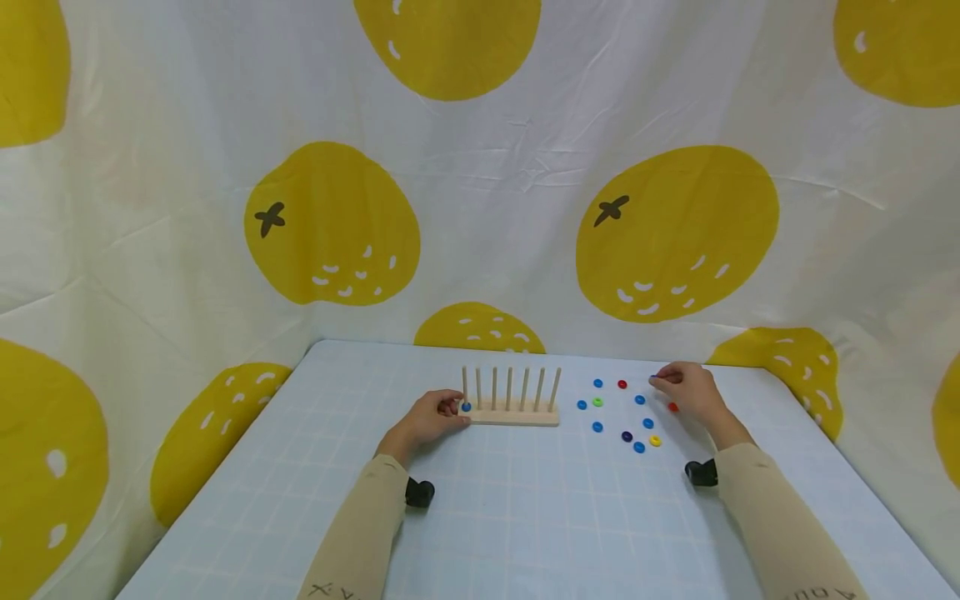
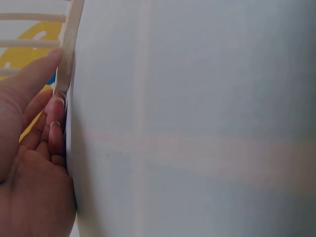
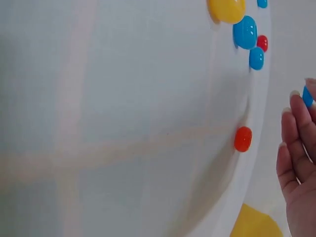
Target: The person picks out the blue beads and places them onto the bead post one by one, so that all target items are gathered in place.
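While I watch through the head camera from afar, the left hand (image 1: 429,417) sits at nine o'clock of the wooden peg rack (image 1: 517,418), gripping its end between thumb and curled fingers. One dark blue ring (image 1: 467,407) lies round the foot of the rack's leftmost peg—the other six pegs are bare.

At the rack's three o'clock, well apart from it, I see the right hand (image 1: 693,393) pinching a blue ring (image 3: 308,96) between thumb and fingertips, raised off the table (image 1: 495,508). The other fingers lie close together, slightly bent, in my right wrist view.

An orange-red ring (image 1: 672,407) lies just beside that hand, at its eight o'clock; a yellow ring (image 1: 656,441) is at seven, with a very dark ring (image 1: 627,437) at the yellow one's nine. A green ring (image 1: 597,402) lies at the right hand's nine o'clock, among scattered blue rings (image 1: 640,400).
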Motion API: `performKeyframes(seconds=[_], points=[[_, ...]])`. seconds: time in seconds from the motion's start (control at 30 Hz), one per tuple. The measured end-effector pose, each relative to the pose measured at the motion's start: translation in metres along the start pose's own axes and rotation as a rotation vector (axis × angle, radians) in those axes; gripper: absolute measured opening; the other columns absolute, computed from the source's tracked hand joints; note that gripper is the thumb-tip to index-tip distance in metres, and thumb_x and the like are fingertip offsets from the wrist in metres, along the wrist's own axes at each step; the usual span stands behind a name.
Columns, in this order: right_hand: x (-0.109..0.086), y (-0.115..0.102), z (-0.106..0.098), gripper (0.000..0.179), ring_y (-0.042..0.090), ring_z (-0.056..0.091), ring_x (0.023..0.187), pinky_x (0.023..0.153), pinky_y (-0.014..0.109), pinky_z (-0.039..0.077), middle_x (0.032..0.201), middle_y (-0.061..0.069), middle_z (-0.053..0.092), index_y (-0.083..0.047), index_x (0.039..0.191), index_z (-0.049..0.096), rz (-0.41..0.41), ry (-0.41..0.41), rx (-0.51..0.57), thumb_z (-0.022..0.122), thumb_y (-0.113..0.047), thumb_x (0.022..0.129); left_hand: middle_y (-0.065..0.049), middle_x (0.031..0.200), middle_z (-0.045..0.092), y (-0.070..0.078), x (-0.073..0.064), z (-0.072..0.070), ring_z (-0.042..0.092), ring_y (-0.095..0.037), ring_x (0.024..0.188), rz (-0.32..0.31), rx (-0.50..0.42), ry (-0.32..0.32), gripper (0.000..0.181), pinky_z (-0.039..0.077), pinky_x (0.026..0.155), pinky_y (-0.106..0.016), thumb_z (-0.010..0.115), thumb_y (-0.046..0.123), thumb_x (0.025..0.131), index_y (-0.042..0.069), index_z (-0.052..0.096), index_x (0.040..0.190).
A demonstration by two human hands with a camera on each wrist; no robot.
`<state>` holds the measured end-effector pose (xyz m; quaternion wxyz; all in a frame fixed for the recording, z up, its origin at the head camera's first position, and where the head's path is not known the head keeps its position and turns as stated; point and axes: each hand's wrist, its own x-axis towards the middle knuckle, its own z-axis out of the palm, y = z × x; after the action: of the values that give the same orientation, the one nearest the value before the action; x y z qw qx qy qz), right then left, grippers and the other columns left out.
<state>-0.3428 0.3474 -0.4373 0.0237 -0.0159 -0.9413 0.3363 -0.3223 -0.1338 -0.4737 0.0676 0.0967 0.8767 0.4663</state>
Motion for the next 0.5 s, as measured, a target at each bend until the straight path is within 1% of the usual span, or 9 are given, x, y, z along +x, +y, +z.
performKeyframes(seconds=[0.1, 0.17, 0.33, 0.5], points=[[-0.002, -0.005, 0.001, 0.035, 0.032, 0.058, 0.096, 0.078, 0.029, 0.055, 0.114, 0.021, 0.064, 0.001, 0.12, 0.063, -0.042, 0.028, 0.005, 0.067, -0.028, 0.101, -0.004, 0.096, 0.058, 0.001, -0.001, 0.0, 0.051, -0.019, 0.089, 0.0, -0.002, 0.002, 0.049, 0.044, 0.083, -0.035, 0.081, 0.018, 0.09, 0.002, 0.063, 0.133], [-0.005, -0.009, 0.003, 0.034, 0.033, 0.058, 0.098, 0.079, 0.031, 0.056, 0.115, 0.021, 0.065, 0.0, 0.121, 0.064, -0.071, 0.043, 0.012, 0.067, -0.027, 0.101, -0.004, 0.096, 0.058, 0.001, -0.001, 0.0, 0.051, -0.019, 0.089, 0.002, 0.0, 0.002, 0.049, 0.044, 0.084, -0.035, 0.08, 0.018, 0.09, 0.002, 0.063, 0.133], [-0.008, -0.02, 0.007, 0.033, 0.033, 0.061, 0.099, 0.083, 0.039, 0.057, 0.113, 0.02, 0.067, 0.0, 0.12, 0.065, -0.137, 0.073, 0.029, 0.068, -0.026, 0.101, -0.004, 0.097, 0.058, 0.0, -0.001, -0.001, 0.051, -0.019, 0.089, 0.012, 0.012, 0.001, 0.05, 0.044, 0.084, -0.035, 0.08, 0.018, 0.091, 0.002, 0.062, 0.134], [-0.01, -0.03, 0.013, 0.029, 0.033, 0.063, 0.101, 0.092, 0.047, 0.055, 0.11, 0.017, 0.069, -0.001, 0.118, 0.066, -0.204, 0.086, 0.036, 0.069, -0.023, 0.1, -0.003, 0.097, 0.058, 0.0, -0.001, 0.0, 0.051, -0.019, 0.089, 0.006, 0.007, 0.001, 0.049, 0.044, 0.085, -0.035, 0.079, 0.018, 0.091, 0.002, 0.062, 0.134]])
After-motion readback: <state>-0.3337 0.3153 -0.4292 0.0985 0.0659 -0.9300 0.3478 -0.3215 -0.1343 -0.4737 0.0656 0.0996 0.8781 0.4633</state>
